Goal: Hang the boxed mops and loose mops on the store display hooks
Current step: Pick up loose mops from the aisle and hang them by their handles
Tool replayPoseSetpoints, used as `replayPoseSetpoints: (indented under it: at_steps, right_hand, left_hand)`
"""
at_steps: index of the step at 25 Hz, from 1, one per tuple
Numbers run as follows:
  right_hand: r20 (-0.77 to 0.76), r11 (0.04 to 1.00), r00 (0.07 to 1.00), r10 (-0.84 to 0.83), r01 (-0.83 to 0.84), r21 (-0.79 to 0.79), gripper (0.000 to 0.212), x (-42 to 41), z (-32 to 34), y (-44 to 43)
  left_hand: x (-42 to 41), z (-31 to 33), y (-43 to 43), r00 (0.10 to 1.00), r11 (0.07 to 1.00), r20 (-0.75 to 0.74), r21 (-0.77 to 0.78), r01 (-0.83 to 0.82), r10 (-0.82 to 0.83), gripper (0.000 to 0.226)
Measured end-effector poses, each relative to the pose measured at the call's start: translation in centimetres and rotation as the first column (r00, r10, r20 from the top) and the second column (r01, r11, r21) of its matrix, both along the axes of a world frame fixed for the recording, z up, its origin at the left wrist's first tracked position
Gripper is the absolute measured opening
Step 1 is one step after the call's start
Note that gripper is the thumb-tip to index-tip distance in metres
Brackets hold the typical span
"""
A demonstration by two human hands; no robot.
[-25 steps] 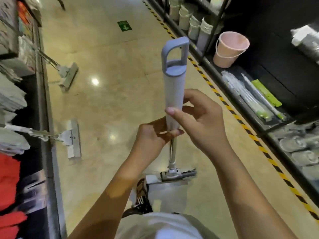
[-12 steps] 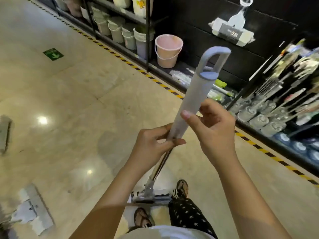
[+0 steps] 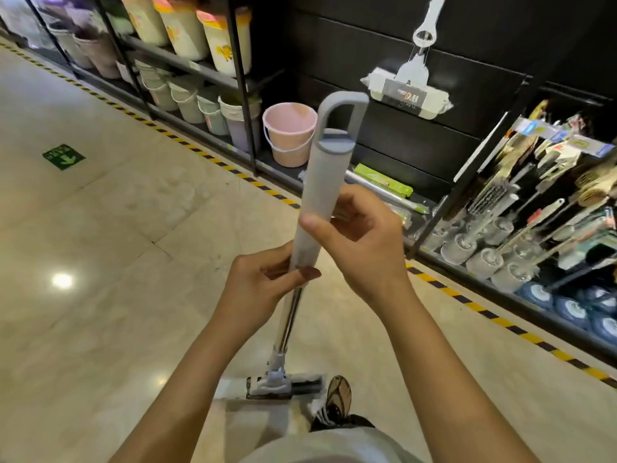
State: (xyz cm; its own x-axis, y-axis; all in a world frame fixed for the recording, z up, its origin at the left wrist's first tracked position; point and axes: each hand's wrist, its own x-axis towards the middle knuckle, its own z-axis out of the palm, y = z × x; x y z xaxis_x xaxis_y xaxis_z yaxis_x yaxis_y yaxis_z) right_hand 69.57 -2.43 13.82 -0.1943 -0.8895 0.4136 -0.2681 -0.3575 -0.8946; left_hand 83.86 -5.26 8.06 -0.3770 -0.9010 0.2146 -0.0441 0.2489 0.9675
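Observation:
I hold a loose mop (image 3: 325,182) upright in front of me, its grey handle ending in a loop at the top. My left hand (image 3: 260,292) grips the lower end of the grey sleeve where the metal shaft begins. My right hand (image 3: 364,242) wraps the sleeve a little higher. The mop head (image 3: 283,384) rests on the floor by my foot. Another mop (image 3: 412,91) hangs upside down on the black display wall, up and to the right of the loop.
Shelves of stacked buckets (image 3: 187,38) run along the left part of the wall, with a pink bucket (image 3: 289,133) on the lowest shelf. Brushes and toilet brush sets (image 3: 521,235) fill the right rack. A yellow-black floor stripe (image 3: 500,320) borders the shelving.
My view has swung right toward the black display wall, bringing the hanging mop and bucket shelves closer. The mop stays upright in both hands with the same grip.

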Motion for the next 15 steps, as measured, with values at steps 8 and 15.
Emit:
replayPoseSetpoints:
  at_steps: [8,15]
  right_hand:
    - [-0.046,0.992,0.995,0.088,-0.092,-0.092,0.022,-11.7,1.6,-10.0]
    - [-0.13,0.989,0.988,0.081,-0.096,-0.112,0.023,-15.7,1.8,-19.0]
  left_hand:
    - [-12.5,0.5,-9.7,0.999,0.999,-0.037,-0.031,-0.036,0.035,0.031]
    - [-17.3,0.5,-18.8,0.995,0.999,-0.092,-0.022,-0.041,0.039,0.03]
